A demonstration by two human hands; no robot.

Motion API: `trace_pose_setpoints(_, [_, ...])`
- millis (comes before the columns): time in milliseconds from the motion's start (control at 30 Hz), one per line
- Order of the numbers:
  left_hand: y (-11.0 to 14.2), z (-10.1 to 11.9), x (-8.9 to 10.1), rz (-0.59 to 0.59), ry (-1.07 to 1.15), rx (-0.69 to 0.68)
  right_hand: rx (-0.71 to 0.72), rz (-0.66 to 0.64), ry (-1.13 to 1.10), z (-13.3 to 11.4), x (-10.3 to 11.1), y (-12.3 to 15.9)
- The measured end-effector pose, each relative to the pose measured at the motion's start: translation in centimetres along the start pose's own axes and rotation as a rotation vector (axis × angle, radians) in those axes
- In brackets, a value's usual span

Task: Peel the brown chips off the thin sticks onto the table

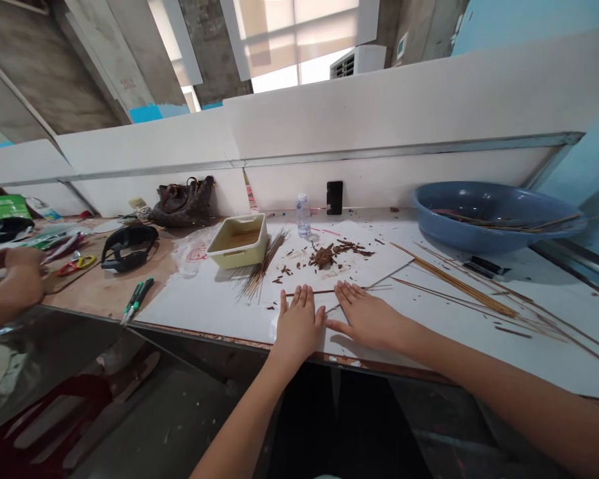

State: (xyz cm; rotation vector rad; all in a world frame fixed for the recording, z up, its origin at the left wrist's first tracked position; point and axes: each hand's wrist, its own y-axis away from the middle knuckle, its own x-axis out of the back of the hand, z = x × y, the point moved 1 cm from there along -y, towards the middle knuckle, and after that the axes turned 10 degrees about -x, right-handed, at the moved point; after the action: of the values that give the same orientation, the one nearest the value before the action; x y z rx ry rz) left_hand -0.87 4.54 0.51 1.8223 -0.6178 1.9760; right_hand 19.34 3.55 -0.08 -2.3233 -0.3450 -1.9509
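My left hand (pixel 299 322) lies flat, palm down, near the table's front edge, its fingers stretched forward. Beside it, my right hand (pixel 367 313) is also flat with fingers extended, thumb pointing toward the left hand. Beneath both sets of fingertips runs a thin stick with a dark brown coating (pixel 324 291); neither hand is closed round it. A thin greyish strip (pixel 392 274) slants from between the hands toward the right. Just beyond the fingers sits a crumbly brown lump (pixel 324 258), with small rolled brown pieces (pixel 354 247) scattered around on white paper (pixel 219 303).
Left of the lump stand a pale yellow tub (pixel 237 258) and thin loose sticks (pixel 263 269). Behind are a clear bottle (pixel 303 216) and a phone (pixel 334 198). A blue basin (pixel 489 226) and brown sticks (pixel 464 286) lie right. Another person's arm (pixel 12 286) is far left.
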Motion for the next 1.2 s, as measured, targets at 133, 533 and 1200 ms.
trace_pose_setpoints(133, [0.0,-0.6,-0.2,0.005,0.007,-0.01,-0.002,0.006,0.006,0.1,-0.2,0.0])
trace_pose_setpoints(533, [0.6,-0.8,-0.2,0.011,0.009,-0.018,0.017,0.006,0.002,0.3,-0.7,0.3])
trace_pose_setpoints(1200, [-1.1,-2.0,1.2,-0.061,0.054,0.011,0.003,-0.022,0.037,0.6,0.3,-1.8])
